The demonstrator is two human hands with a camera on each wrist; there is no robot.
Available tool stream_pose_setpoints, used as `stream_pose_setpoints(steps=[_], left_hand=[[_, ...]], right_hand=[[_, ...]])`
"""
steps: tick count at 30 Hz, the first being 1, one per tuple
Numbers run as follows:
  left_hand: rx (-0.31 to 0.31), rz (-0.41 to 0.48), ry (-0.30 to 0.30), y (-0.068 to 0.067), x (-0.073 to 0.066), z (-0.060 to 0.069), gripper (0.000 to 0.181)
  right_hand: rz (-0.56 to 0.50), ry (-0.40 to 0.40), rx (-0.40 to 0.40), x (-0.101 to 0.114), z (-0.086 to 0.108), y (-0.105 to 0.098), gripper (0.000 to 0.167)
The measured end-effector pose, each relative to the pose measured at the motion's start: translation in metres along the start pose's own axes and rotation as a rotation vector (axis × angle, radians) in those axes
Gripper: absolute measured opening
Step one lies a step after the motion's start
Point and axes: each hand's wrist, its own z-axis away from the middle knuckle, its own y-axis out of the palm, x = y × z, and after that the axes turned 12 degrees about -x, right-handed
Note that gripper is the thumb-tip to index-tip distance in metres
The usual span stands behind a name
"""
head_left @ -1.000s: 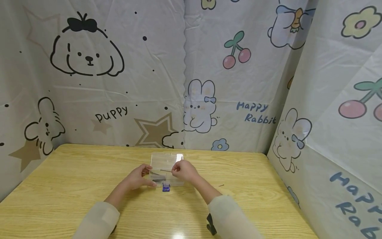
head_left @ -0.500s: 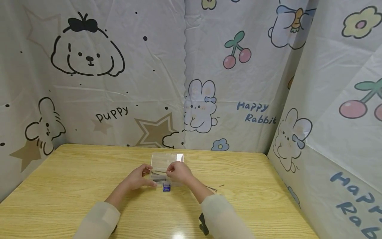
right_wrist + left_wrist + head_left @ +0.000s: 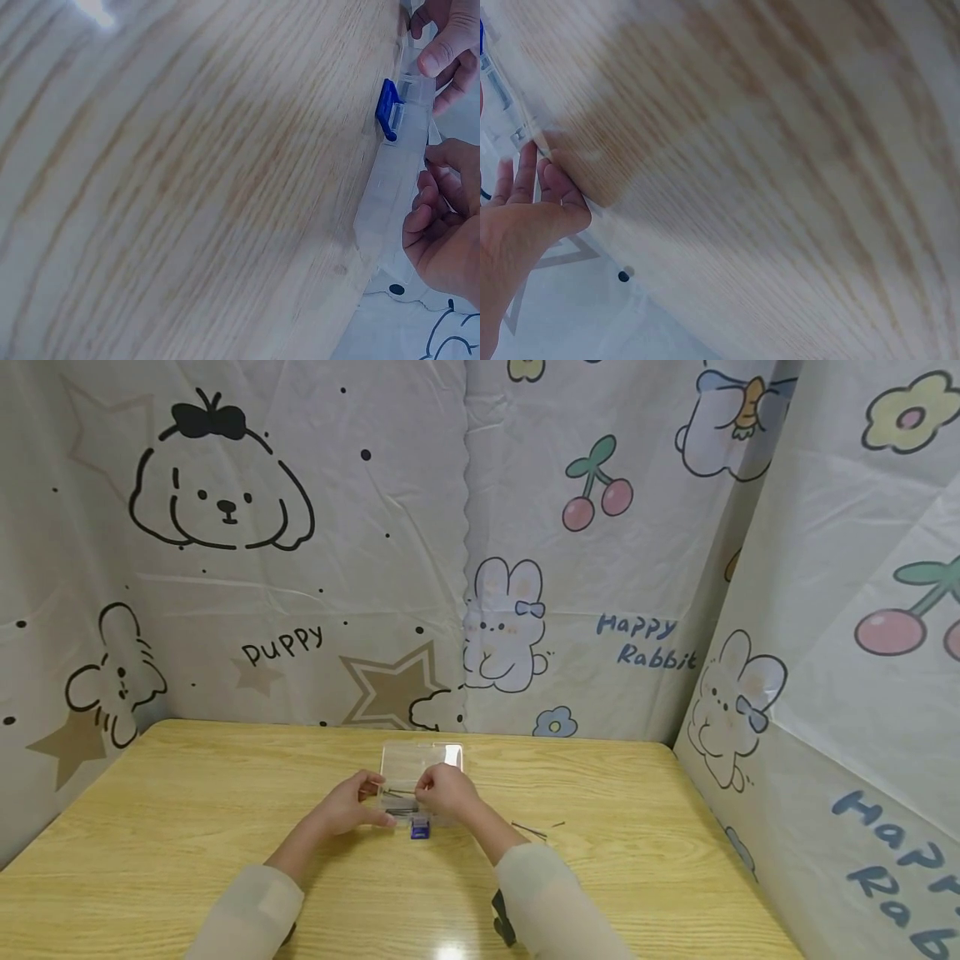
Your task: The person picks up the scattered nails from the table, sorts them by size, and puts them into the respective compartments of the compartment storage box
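Observation:
A clear plastic storage box (image 3: 405, 762) stands on the table with its lid raised at the back. Its blue latch (image 3: 420, 829) hangs at the front; the right wrist view shows the latch (image 3: 388, 110) too. My left hand (image 3: 347, 807) grips the box's left side, thumb at the front and fingers farther back. Several dark nails (image 3: 401, 811) lie in the left part of the box. Over the box, my right hand (image 3: 450, 793) pinches the end of a thin nail (image 3: 400, 791), which points left. The right fingers partly hide the box's interior.
To the right of the box, a few long nails (image 3: 529, 831) and a short nail (image 3: 558, 824) lie on the wooden table (image 3: 637, 877). A printed cloth (image 3: 360, 527) hangs behind the table and along its right side.
My right hand has moved left with its nail, now lower over the left part of the box. The nails right of the forearm have come into view. My left hand stays put.

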Motion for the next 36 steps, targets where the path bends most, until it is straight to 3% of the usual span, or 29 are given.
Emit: stream_pose_setpoints(steps=[15,22,36], left_hand=[[0.003,0.013,-0.003,0.001,0.002,-0.002,0.073],[0.002,0.0,-0.005,0.001,0.001,-0.002,0.074],[0.003,-0.01,-0.009,0.001,-0.002,-0.001,0.075]], right_hand=[[-0.045,-0.013,-0.014,0.0,0.0,0.002,0.011],[-0.054,-0.056,-0.015,-0.004,0.006,-0.01,0.012],[-0.023,-0.065,0.003,-0.024,0.019,-0.032,0.015]])
